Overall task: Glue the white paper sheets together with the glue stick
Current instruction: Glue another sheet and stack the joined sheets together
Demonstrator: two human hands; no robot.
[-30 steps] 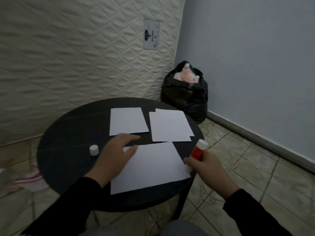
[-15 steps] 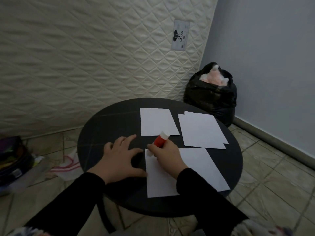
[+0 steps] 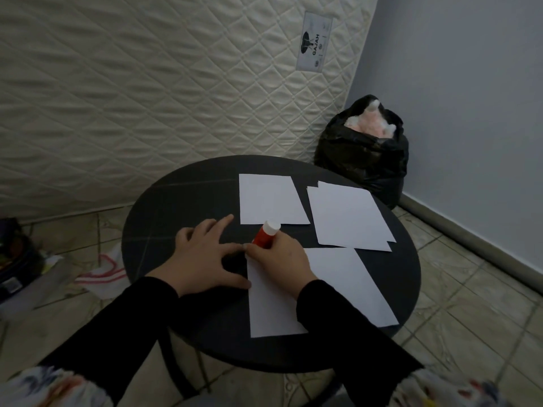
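Three lots of white paper lie on a round black table (image 3: 176, 201). The near sheet (image 3: 338, 289) lies in front of me, a smaller sheet (image 3: 269, 198) at the back middle, and a stack of two offset sheets (image 3: 349, 215) at the back right. My right hand (image 3: 282, 259) grips a red glue stick (image 3: 264, 235), tilted with its white end up, its lower end at the near sheet's top left corner. My left hand (image 3: 202, 257) rests flat, fingers spread, on the table with its thumb touching that sheet's left edge.
A quilted mattress (image 3: 147, 83) leans against the wall behind the table. A full black bag (image 3: 361, 154) stands in the corner at the right. Cloth and bags (image 3: 100, 271) lie on the tiled floor at the left.
My right hand carried the glue stick from the sheet's right edge to its top left corner. My left hand slid off the sheet to its left edge. The white cap is out of sight now.
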